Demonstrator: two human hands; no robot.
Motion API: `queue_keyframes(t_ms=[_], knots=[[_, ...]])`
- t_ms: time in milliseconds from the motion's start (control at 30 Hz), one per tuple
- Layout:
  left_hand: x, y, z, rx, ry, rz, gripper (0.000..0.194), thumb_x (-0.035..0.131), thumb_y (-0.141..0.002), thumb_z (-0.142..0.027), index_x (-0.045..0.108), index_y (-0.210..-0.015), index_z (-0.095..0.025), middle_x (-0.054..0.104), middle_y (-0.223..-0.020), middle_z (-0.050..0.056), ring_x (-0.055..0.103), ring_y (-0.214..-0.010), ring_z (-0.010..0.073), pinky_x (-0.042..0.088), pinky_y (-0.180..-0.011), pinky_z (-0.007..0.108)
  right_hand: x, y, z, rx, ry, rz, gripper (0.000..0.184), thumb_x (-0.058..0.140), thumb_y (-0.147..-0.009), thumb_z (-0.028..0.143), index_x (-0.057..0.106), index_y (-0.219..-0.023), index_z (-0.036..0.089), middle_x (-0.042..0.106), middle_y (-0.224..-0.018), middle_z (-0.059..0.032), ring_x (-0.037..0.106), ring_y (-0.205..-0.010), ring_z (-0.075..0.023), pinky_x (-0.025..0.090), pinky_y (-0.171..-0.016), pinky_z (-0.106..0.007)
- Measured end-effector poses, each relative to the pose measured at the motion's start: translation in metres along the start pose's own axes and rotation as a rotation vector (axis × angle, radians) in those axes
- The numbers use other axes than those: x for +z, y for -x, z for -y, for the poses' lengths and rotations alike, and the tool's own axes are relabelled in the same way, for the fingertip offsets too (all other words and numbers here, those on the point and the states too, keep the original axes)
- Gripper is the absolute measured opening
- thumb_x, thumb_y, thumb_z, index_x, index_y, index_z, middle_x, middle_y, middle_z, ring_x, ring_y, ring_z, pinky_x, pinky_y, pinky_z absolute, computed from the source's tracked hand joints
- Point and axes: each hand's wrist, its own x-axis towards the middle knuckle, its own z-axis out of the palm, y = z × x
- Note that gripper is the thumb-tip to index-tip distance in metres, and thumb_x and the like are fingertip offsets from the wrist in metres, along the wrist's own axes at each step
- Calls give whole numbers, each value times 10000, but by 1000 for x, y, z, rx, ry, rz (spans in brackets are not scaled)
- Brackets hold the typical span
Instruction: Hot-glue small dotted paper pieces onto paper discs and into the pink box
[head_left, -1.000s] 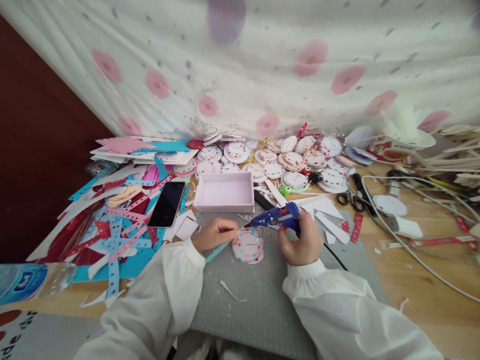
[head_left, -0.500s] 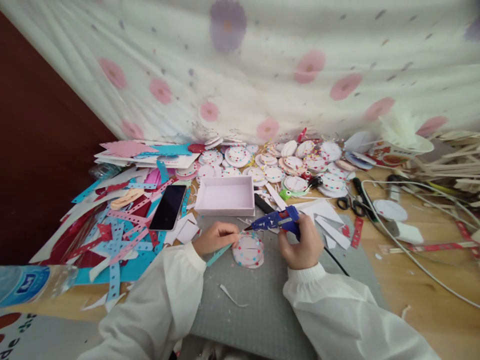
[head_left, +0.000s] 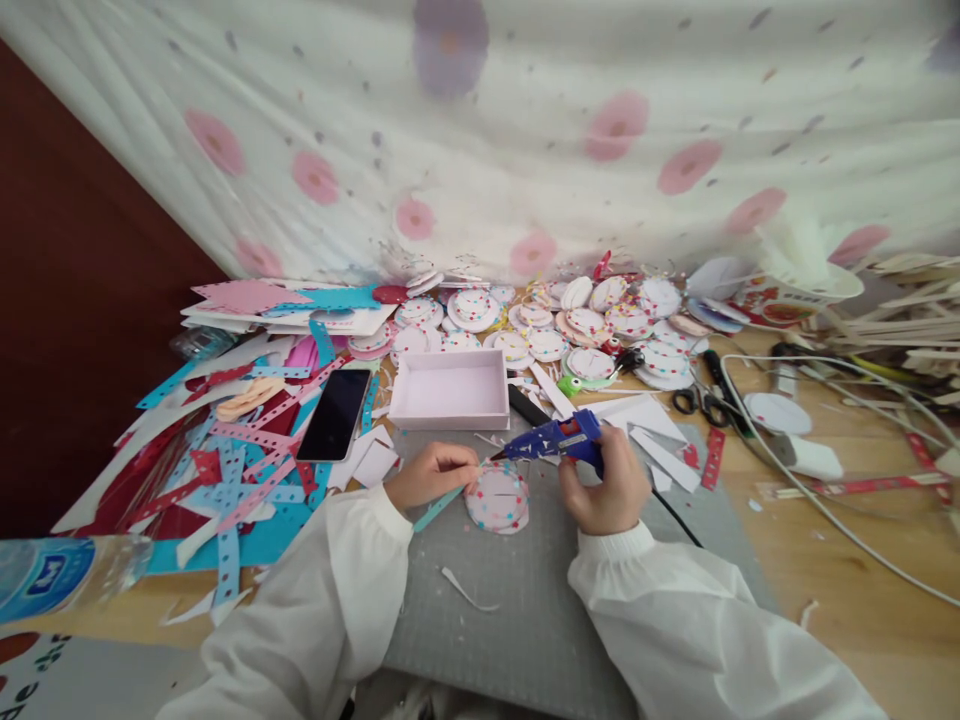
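Note:
My right hand (head_left: 609, 490) is wrapped round the handle of a blue hot glue gun (head_left: 555, 438), whose nozzle points left at the upper left edge of a round white paper disc with coloured dots (head_left: 497, 496). The disc lies on a grey cutting mat (head_left: 525, 600). My left hand (head_left: 431, 473) is closed in a pinch at the disc's left edge, right by the nozzle tip. What the fingers pinch is too small to name. A teal paper strip (head_left: 435, 507) sticks out beneath that hand.
Behind the mat stands a shallow pink box (head_left: 451, 390), with a black phone (head_left: 335, 413) to its left. Punched paper strips (head_left: 225, 470) cover the left side. Several dotted discs (head_left: 540, 325) crowd the back. Scissors (head_left: 694, 402), white cables (head_left: 817, 500) and a water bottle (head_left: 60, 575) lie around.
Both hands have stayed at the disc's left edge with only slight shifts. The view has wobbled a little.

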Motion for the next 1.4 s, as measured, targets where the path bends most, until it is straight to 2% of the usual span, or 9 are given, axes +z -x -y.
queue_keyframes(t_ms=[300,567,733,867,1000,1100,1200,1267,1400], knots=[[0,0,6,2,16,-24,378,535,-883,-339,574,-574,-124,549,-624,17,519,-656,129,414,-667,242,-4,-9,-14,165,87,7,291,604,-705,322,477,-938,203,517,-795,-29,511,-721,-204,432,-644,-322],[1,1,-3,-24,50,-63,375,538,-871,-338,555,-561,-126,547,-612,11,518,-635,129,401,-682,259,-9,-16,-48,486,350,204,445,601,-625,376,549,-1009,157,601,-894,-111,545,-818,-302,414,-740,-484],[4,9,-17,-36,43,-203,357,512,-862,-286,550,-543,-130,540,-586,7,497,-613,124,390,-686,256,-11,-12,-69,540,371,183,440,633,-591,426,569,-948,176,589,-842,-103,536,-827,-331,409,-717,-528],[17,16,-37,-57,36,-343,342,489,-862,-267,570,-555,-139,568,-601,11,512,-640,131,400,-732,263,-13,-12,-63,536,437,135,466,684,-590,427,578,-941,141,581,-906,-164,533,-892,-388,403,-727,-560],[36,11,-61,-123,-8,-515,348,508,-824,-283,547,-504,-153,561,-559,11,521,-614,136,400,-654,249,-19,-16,-31,223,261,-48,414,678,-679,359,555,-1012,146,570,-978,-168,535,-950,-359,418,-774,-547],[48,-1,-75,-172,-56,-592,339,517,-807,-303,547,-506,-152,513,-503,-7,457,-518,114,348,-537,237,-21,-15,2,-212,-108,41,409,649,-754,281,496,-1120,182,596,-957,-109,573,-890,-256,479,-744,-419],[58,-14,-81,-113,-155,-647,333,531,-774,-297,454,-479,-162,386,-465,-38,373,-490,99,282,-494,237,-17,-13,30,-548,-249,142,361,604,-813,284,498,-1144,186,631,-921,-97,584,-800,-224,492,-650,-368],[63,-21,-83,-94,-205,-644,329,517,-774,-292,423,-484,-167,365,-475,-40,358,-496,98,265,-491,240,-13,-12,38,-640,-305,114,266,526,-862,205,528,-1128,194,647,-917,-92,589,-787,-210,499,-634,-356],[66,-28,-88,-65,-236,-636,348,508,-789,-291,395,-482,-171,328,-480,-43,342,-498,98,252,-488,245,-7,-10,35,-627,-332,20,287,496,-863,103,578,-1106,231,657,-1012,-81,602,-910,-206,537,-732,-370]])
